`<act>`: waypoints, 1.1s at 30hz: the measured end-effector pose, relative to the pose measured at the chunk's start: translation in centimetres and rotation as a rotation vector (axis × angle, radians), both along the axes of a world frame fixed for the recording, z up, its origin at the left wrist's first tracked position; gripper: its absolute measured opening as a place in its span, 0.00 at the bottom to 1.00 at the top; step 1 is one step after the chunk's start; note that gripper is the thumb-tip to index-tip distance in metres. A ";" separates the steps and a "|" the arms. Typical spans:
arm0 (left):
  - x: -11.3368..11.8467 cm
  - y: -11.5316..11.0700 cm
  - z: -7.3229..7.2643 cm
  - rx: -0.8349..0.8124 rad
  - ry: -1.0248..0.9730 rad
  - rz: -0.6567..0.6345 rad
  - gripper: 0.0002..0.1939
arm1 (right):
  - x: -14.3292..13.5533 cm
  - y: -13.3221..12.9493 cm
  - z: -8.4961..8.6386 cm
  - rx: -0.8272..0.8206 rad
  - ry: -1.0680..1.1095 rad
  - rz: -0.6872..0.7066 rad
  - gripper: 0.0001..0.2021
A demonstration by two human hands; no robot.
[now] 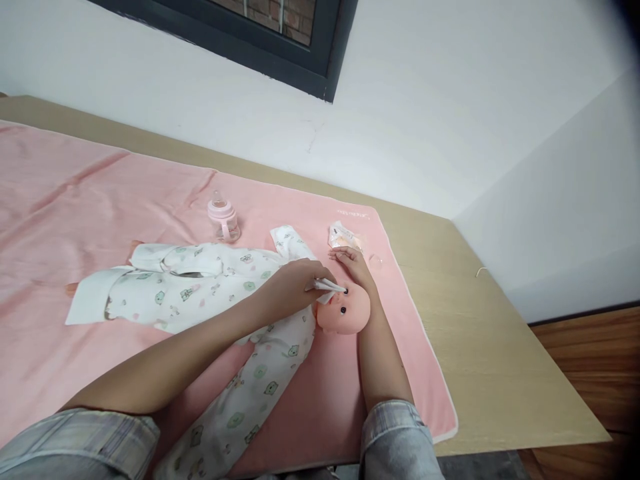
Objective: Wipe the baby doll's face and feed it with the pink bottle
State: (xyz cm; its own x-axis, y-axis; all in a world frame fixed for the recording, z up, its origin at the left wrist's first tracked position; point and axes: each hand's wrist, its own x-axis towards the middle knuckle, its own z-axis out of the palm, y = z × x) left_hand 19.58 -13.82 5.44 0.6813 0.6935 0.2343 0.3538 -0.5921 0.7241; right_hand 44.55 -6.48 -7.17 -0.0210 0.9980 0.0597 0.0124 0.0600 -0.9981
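Note:
A baby doll [357, 312] lies on its back on a pink blanket [50, 200], its head towards the right. It wears a white sleepsuit [220, 283] printed with small green animals. My left hand [300, 280] is closed on a folded white wipe [327, 285], whose tip touches the doll's face close to one eye. Beyond the head, my right hand [354, 261] lies with its fingers stretched out, the wrist alongside the doll's head. Its fingertips are close to a small white plastic packet [344, 235]; whether they touch it I cannot tell.
A pink baby bottle [223, 219] with a handle stands on the blanket behind the doll's legs. Near my right wrist lies a small clear object [376, 260]. The wooden table [480, 347] meets a white wall, with a dark-framed window [320, 53] above.

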 end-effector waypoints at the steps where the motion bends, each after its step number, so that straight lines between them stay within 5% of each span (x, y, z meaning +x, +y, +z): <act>1: 0.1 -0.1 -0.1 0.003 0.011 -0.011 0.08 | 0.0 0.0 0.0 0.001 -0.001 -0.001 0.18; 8: 0.4 -0.3 -0.6 0.005 0.062 -0.079 0.20 | 0.1 0.1 -0.1 0.017 -0.002 0.014 0.17; 14: 0.6 -0.5 -0.7 0.035 0.056 -0.011 0.09 | 0.1 0.1 -0.1 0.025 0.018 0.011 0.16; 24: 0.7 -0.4 -1.2 0.087 0.045 -0.010 0.19 | -0.1 0.0 0.2 0.012 0.009 -0.001 0.17; 33: 0.9 -0.6 -1.4 0.174 0.049 0.024 0.16 | 0.0 0.0 0.2 0.018 -0.008 0.005 0.17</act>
